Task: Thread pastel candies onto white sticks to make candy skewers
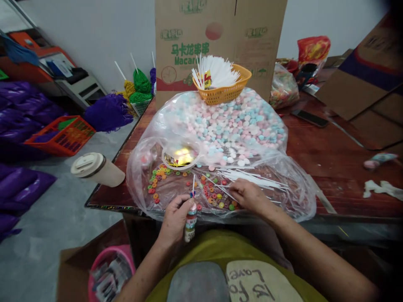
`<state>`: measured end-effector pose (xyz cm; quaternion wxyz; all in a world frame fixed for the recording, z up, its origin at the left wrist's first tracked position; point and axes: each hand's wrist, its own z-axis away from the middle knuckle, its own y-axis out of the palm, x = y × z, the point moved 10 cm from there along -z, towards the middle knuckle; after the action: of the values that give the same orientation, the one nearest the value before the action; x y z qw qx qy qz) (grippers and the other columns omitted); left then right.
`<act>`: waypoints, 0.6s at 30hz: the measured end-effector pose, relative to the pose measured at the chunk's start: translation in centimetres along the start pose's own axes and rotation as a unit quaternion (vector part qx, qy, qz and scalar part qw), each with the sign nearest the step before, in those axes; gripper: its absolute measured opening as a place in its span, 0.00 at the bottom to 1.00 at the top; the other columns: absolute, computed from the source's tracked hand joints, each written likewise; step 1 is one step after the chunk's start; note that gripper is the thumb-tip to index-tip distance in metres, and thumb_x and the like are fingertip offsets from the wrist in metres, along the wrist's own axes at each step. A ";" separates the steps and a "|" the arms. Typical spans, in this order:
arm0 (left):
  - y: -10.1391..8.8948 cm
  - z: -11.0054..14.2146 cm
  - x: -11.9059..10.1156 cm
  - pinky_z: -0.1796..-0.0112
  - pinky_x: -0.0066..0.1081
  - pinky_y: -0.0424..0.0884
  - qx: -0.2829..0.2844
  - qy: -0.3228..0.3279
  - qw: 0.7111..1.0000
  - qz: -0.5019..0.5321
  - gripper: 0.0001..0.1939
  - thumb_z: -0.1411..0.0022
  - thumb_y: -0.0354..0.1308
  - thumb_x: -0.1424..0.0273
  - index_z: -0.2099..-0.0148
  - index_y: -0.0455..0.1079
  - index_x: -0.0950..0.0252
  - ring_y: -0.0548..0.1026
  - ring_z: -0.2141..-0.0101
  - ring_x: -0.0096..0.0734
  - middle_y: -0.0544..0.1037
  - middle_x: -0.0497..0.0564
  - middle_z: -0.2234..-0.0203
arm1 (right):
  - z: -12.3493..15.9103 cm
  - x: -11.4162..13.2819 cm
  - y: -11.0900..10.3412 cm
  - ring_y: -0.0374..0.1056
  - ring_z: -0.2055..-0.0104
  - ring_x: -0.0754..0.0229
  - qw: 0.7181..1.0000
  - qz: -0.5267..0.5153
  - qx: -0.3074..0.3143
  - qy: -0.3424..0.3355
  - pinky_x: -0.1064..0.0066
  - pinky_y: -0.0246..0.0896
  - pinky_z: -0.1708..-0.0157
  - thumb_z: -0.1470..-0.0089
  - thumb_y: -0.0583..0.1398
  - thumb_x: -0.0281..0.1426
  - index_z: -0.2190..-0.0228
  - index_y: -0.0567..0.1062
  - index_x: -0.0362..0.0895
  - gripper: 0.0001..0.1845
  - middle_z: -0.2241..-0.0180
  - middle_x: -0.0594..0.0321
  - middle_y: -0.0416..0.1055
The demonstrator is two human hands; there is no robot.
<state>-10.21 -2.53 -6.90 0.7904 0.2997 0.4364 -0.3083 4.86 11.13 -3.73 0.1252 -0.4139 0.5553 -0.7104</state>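
Observation:
Low at the table's front edge, my left hand (176, 216) is closed around a wrapped candy stick (190, 226). Its printed clear wrapper hangs down below my fingers, and its white stick points up through a blue tie. My right hand (250, 196) has its fingers pinched on a thin white stick (220, 188) that slants up to the left over ring-shaped candies (214, 196). Beside that hand lies a loose pile of white sticks (255, 178). Both hands are over a clear plastic bag (296, 197) spread on the table; pastel round candies (226, 126) fill its far part.
A yellow basket (220, 97) of white sticks stands behind the candies, before a large cardboard box (176, 25). A round tub (182, 158) holds gold wrappers. A lidded cup (97, 169) stands at the left edge; a phone (310, 118) lies to the right.

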 end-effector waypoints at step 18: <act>3.2 1.0 0.3 0.80 0.22 0.62 0.054 -0.009 0.998 0.008 0.11 0.57 0.64 0.66 0.71 0.72 0.69 0.67 0.80 0.22 0.72 0.46 0.81 | 2.2 8.9 0.2 0.65 0.64 0.62 0.934 -0.338 -0.045 -0.109 0.70 0.60 0.61 0.43 0.50 0.29 0.56 0.70 0.44 0.15 0.66 0.59 0.71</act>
<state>-7.15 -1.31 -6.07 0.7793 0.3428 0.4098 -0.3274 0.81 3.84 0.18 -0.0815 -0.6569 0.3968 -0.6359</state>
